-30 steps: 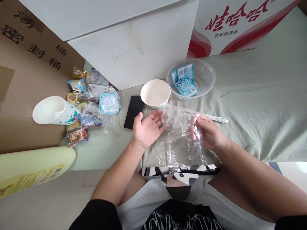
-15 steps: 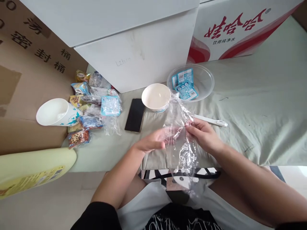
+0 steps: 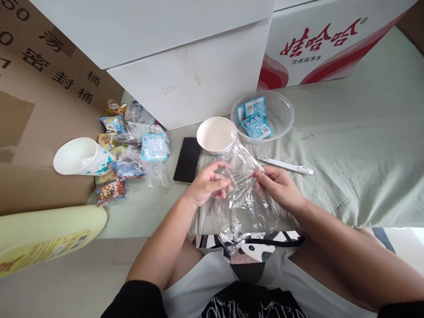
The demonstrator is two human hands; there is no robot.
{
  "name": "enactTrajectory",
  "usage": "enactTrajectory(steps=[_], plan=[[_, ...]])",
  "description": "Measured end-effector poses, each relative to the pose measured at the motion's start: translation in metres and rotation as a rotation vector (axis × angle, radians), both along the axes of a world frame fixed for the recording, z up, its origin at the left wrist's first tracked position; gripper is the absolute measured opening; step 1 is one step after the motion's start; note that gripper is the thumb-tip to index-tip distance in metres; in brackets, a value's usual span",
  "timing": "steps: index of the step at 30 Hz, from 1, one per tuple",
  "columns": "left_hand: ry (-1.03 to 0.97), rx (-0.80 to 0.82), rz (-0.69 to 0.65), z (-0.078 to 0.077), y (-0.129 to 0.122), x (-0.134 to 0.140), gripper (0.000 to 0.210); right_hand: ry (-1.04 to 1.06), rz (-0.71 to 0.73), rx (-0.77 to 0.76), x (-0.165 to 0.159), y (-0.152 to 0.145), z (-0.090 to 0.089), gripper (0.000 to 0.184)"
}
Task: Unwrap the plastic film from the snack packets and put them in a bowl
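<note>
A crumpled clear plastic bag (image 3: pixel 243 194) stretches between my two hands and hangs down over the table's front edge. My left hand (image 3: pixel 212 183) is closed on its left side, thumb bent toward the fingers. My right hand (image 3: pixel 278 185) pinches the bag's right side between thumb and fingers. The bag's upper end reaches up to a white paper bowl (image 3: pixel 217 134) just beyond my hands. Beyond my right hand lies a white utility knife (image 3: pixel 288 165). Left of the bowl rests a black phone (image 3: pixel 186 160).
A clear plastic bowl (image 3: pixel 286 117) holds several blue sachets (image 3: pixel 256 126). On the left, a white paper cup (image 3: pixel 74 157) lies tipped beside a pile of small packets (image 3: pixel 127 170). White boxes (image 3: pixel 192 84), a brown carton (image 3: pixel 49 128) and a yellow container (image 3: pixel 66 229) stand around.
My left hand has closed on the bag and drawn its side out to the left. The bag is now spread wider between my hands. My right hand keeps its pinch.
</note>
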State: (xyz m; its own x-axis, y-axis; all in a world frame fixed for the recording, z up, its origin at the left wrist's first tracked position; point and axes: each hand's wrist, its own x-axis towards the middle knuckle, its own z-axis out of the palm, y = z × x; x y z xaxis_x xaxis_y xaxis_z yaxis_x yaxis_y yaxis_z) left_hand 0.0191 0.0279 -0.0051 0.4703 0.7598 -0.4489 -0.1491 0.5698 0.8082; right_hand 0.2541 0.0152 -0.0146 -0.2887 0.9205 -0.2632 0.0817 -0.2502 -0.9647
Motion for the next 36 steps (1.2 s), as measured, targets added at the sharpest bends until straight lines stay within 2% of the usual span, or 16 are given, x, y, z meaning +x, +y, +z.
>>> enactTrajectory(steps=[3, 5, 7, 9, 12, 14, 16, 18, 20, 22, 24, 28, 36], plan=[[0.023, 0.087, 0.225, 0.001, 0.007, -0.007, 0.038, -0.083, -0.005, -0.067, 0.004, 0.0, -0.003, 0.044], [-0.096, 0.117, 0.419, 0.001, 0.009, -0.009, 0.04, -0.091, 0.021, -0.089, 0.005, 0.0, -0.003, 0.042], [-0.239, 0.11, 0.531, 0.0, 0.01, -0.006, 0.044, -0.05, -0.01, -0.077, 0.004, 0.0, -0.001, 0.041], [-0.324, 0.049, 0.484, -0.003, 0.007, -0.001, 0.05, 0.013, -0.093, -0.055, 0.002, 0.001, 0.001, 0.041], [-0.343, -0.083, 0.19, -0.009, -0.001, 0.009, 0.076, 0.063, -0.197, -0.041, 0.0, 0.003, 0.003, 0.042], [-0.342, -0.12, 0.004, -0.012, -0.006, 0.013, 0.093, 0.043, -0.189, -0.039, 0.0, 0.004, 0.002, 0.043], [-0.338, -0.114, -0.07, -0.014, -0.009, 0.016, 0.087, -0.004, -0.13, -0.028, 0.0, 0.003, 0.001, 0.041], [-0.327, -0.105, -0.016, -0.015, -0.009, 0.017, 0.06, -0.047, -0.058, -0.012, 0.0, 0.003, 0.0, 0.037], [-0.32, -0.099, 0.094, -0.015, -0.007, 0.017, 0.036, -0.073, -0.012, -0.005, -0.001, 0.002, -0.001, 0.034], [-0.334, -0.11, 0.165, -0.014, -0.005, 0.016, 0.022, -0.089, 0.006, -0.002, -0.001, 0.002, 0.0, 0.031], [-0.352, -0.134, 0.174, -0.013, -0.003, 0.016, 0.02, -0.101, 0.007, 0.006, -0.001, 0.002, 0.0, 0.029], [-0.321, -0.178, 0.107, -0.014, -0.003, 0.013, 0.026, -0.084, -0.003, 0.002, 0.0, 0.002, -0.001, 0.028], [-0.323, -0.144, 0.049, -0.018, -0.005, 0.011, 0.026, -0.015, -0.002, -0.045, -0.001, -0.001, 0.001, 0.049]])
